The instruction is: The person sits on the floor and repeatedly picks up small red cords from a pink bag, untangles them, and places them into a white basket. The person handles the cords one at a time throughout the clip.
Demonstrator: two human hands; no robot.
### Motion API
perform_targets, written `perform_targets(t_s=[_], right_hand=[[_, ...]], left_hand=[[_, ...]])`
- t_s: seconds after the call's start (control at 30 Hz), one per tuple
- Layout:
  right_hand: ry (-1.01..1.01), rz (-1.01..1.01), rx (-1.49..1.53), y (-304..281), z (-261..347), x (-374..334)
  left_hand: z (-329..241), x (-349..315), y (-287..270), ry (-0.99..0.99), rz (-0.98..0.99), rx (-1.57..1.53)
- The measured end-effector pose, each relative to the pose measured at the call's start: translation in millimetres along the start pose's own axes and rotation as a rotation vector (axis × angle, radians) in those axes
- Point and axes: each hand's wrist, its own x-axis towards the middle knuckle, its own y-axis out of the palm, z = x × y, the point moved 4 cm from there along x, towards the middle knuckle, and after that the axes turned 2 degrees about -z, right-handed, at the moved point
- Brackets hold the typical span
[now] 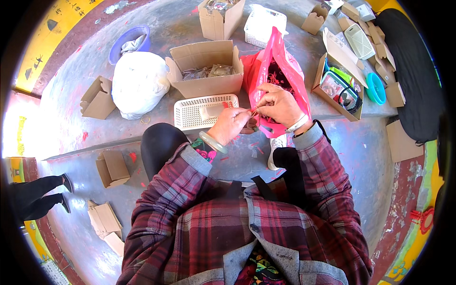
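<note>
In front of my knees my two hands meet, fingertips nearly touching. My left hand (229, 124) is closed in a pinch on a thin red piece (254, 112), too small to name. Pinching at the same spot from the right is my right hand (281, 108); what its fingertips grip is hidden. Just behind it stands an open pink-red plastic bag (297, 71) with dark red stringy pieces (276, 76) inside. Left of my left hand lies a white perforated plastic basket (183, 114), holding a small pale block (212, 111) and a bit of red.
An open cardboard box (206, 87) with small clear packets stands behind the basket. Left of it are a full white bag (138, 85) and a purple basin (114, 52). A box of goods (319, 86) and a teal basket (375, 89) lie right. Someone's legs (40, 194) show far left.
</note>
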Motion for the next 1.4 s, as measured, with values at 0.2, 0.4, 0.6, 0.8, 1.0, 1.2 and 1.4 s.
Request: perform_targets(t_s=[0.2, 0.4, 0.6, 0.8, 1.0, 1.2, 1.4], right_hand=[[-0.135, -0.016, -0.199, 5.9, 8.9, -1.3], [-0.162, 0.122, -0.209, 13.9, -0.8, -2.7], [-0.157, 0.173, -0.163, 15.1, -6.7, -4.0], [-0.064, 0.043, -0.072, 3.8, 7.4, -0.2], [-0.153, 0.102, -0.106, 2.6, 5.5, -2.6], [-0.155, 0.151, -0.144, 5.0, 2.6, -3.8], [-0.148, 0.228, -0.162, 6.1, -0.2, -2.8]], left_hand=[[2.9, 1.4, -0.5, -0.026, -0.020, -0.021], [-0.9, -1.4, 1.7, -0.043, -0.027, 0.023], [-2.5, -1.5, 1.2, -0.057, -0.058, -0.063], [2.1, 1.2, -6.7, -0.070, -0.087, -0.223], [0.1, -0.7, -4.6, -0.094, -0.056, -0.223], [-1.0, -1.4, -1.2, -0.103, -0.009, -0.176], [3.1, 0.3, -1.1, -0.112, -0.001, -0.147]])
